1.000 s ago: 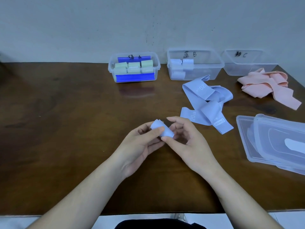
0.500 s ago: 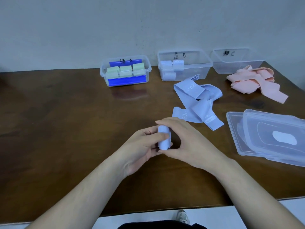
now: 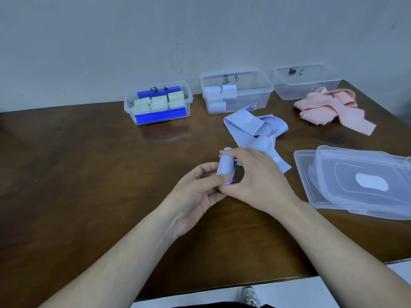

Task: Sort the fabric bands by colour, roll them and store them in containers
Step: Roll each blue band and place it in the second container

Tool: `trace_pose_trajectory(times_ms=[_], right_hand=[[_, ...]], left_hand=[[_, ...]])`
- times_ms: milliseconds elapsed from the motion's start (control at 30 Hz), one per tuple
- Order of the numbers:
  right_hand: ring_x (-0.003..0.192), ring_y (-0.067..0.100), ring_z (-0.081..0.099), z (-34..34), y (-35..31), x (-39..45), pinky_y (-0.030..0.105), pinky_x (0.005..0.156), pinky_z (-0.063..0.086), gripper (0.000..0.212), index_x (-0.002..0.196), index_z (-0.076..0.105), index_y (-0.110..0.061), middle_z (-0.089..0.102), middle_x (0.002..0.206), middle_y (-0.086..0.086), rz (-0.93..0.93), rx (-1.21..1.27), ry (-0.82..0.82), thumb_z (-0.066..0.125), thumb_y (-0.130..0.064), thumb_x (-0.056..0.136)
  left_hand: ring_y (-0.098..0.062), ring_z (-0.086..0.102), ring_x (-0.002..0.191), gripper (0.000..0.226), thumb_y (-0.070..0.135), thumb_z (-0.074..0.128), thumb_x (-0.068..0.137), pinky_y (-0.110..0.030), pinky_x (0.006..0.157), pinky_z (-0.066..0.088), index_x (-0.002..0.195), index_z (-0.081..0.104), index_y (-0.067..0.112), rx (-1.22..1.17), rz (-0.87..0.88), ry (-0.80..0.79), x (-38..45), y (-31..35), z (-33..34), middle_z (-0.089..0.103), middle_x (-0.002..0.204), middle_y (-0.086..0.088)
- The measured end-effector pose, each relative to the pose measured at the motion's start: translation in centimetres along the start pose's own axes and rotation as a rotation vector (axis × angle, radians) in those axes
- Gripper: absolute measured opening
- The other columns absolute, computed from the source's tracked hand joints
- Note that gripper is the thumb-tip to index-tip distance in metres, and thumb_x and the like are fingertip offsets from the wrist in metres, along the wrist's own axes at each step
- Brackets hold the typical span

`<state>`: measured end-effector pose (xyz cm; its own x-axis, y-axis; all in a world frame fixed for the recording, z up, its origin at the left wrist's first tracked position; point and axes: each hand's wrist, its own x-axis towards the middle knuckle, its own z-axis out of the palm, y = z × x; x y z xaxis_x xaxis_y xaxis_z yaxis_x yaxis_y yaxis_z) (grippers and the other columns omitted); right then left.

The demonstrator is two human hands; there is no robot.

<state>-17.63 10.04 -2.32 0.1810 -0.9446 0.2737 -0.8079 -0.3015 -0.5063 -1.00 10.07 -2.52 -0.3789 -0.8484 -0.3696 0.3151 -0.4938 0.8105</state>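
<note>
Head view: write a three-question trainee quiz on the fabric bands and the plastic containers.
1. True or false: the clear plastic container marked C holds rolled bands.
2. Which is in both hands' grip? A) the small rolled light blue fabric band B) a pink band C) a lid
3. Fill in: the loose pile of pink fabric bands lies in front of the container marked ___.

Key: 1 false, it looks empty; 2 A, held by the left hand and right hand; 3 C.
</note>
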Motion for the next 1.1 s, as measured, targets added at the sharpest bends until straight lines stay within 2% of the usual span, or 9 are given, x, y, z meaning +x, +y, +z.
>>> trace_pose_trajectory(times_ms=[100, 167, 267, 433, 533, 667, 800, 933, 1100], right_hand=[[0.105, 0.004, 0.054, -0.5, 0.5, 0.4, 0.020, 0.089, 0.031, 0.058, 0.128, 0.058, -0.031, 0.064, 0.115, -0.015, 0.045, -0.016, 0.021, 0.074, -0.049, 0.076], [0.095, 0.005, 0.054, -0.7, 0.8, 0.7, 0.020, 0.084, 0.030, 0.052, 0.122, 0.060, -0.029, 0.064, 0.104, -0.014, 0.064, -0.044, 0.051, 0.073, -0.049, 0.076], [0.087, 0.005, 0.047, -1.5, 1.4, 1.4, 0.022, 0.079, 0.031, 0.047, 0.120, 0.059, -0.030, 0.054, 0.094, -0.017, 0.101, -0.063, 0.056, 0.072, -0.050, 0.079], [0.096, 0.002, 0.044, -2.7, 3.2, 2.9, 0.023, 0.074, 0.039, 0.062, 0.136, 0.046, -0.041, 0.050, 0.108, -0.020, 0.120, -0.007, -0.103, 0.070, -0.055, 0.081], [0.106, -0.002, 0.042, -3.8, 4.4, 3.6, 0.024, 0.085, 0.042, 0.077, 0.148, 0.036, -0.044, 0.046, 0.118, -0.024, 0.134, 0.122, -0.179, 0.070, -0.060, 0.081], [0.114, 0.001, 0.050, -4.6, 6.5, 4.8, 0.021, 0.086, 0.040, 0.057, 0.147, 0.042, -0.038, 0.055, 0.128, -0.019, 0.091, 0.155, -0.199, 0.057, -0.054, 0.094], [0.100, 0.000, 0.056, -5.7, 8.6, 7.0, 0.018, 0.078, 0.044, 0.046, 0.140, 0.050, -0.038, 0.060, 0.123, -0.020, 0.046, 0.151, -0.156, 0.059, -0.045, 0.096], [0.091, 0.006, 0.057, -7.8, 9.7, 10.3, 0.022, 0.083, 0.046, 0.044, 0.134, 0.055, -0.037, 0.060, 0.116, -0.019, -0.045, 0.159, -0.113, 0.068, -0.036, 0.092], [0.090, 0.003, 0.060, -8.6, 10.7, 15.1, 0.022, 0.080, 0.048, 0.029, 0.118, 0.065, -0.039, 0.063, 0.098, -0.027, -0.115, 0.074, -0.242, 0.067, -0.033, 0.090]], left_hand=[[-0.028, 0.065, 0.116, 0.041, 0.005, 0.068, 0.089, -0.035, 0.097, 0.054, 0.129, 0.058, 0.004, 0.004, 0.013, 0.029, 0.7, 0.2, 0.9, 0.069, 0.121, -0.014], [-0.026, 0.066, 0.114, 0.039, 0.006, 0.069, 0.089, -0.036, 0.097, 0.054, 0.127, 0.061, 0.005, -0.022, 0.005, 0.049, 1.3, 0.4, 1.6, 0.070, 0.119, -0.013], [-0.025, 0.066, 0.113, 0.036, 0.007, 0.067, 0.090, -0.036, 0.098, 0.053, 0.125, 0.062, 0.003, -0.064, 0.011, 0.058, 2.3, 0.4, 2.7, 0.071, 0.118, -0.013], [-0.021, 0.070, 0.101, 0.037, 0.007, 0.068, 0.088, -0.034, 0.092, 0.056, 0.125, 0.064, 0.006, -0.094, 0.009, 0.113, 4.3, 0.9, 3.7, 0.072, 0.114, -0.013], [-0.019, 0.069, 0.086, 0.034, 0.005, 0.068, 0.088, -0.035, 0.090, 0.057, 0.122, 0.067, 0.007, -0.103, 0.062, 0.173, 5.6, 1.8, 4.0, 0.073, 0.108, -0.014], [-0.021, 0.067, 0.094, 0.027, 0.002, 0.070, 0.086, -0.035, 0.097, 0.054, 0.111, 0.070, 0.011, -0.084, 0.121, 0.252, 7.3, 3.4, 4.4, 0.073, 0.111, -0.016], [-0.019, 0.070, 0.094, 0.025, 0.002, 0.070, 0.086, -0.032, 0.093, 0.054, 0.109, 0.069, 0.012, 0.134, 0.203, 0.235, 8.8, 4.3, 4.8, 0.075, 0.106, -0.009], [-0.025, 0.069, 0.106, 0.033, 0.003, 0.077, 0.082, -0.037, 0.098, 0.053, 0.112, 0.069, 0.014, 0.365, 0.260, 0.249, 10.6, 5.7, 5.0, 0.074, 0.108, -0.008], [-0.016, 0.070, 0.094, 0.030, 0.005, 0.081, 0.078, -0.019, 0.079, 0.051, 0.104, 0.073, 0.017, 0.539, 0.332, 0.298, 13.1, 8.6, 5.5, 0.076, 0.101, -0.007]])
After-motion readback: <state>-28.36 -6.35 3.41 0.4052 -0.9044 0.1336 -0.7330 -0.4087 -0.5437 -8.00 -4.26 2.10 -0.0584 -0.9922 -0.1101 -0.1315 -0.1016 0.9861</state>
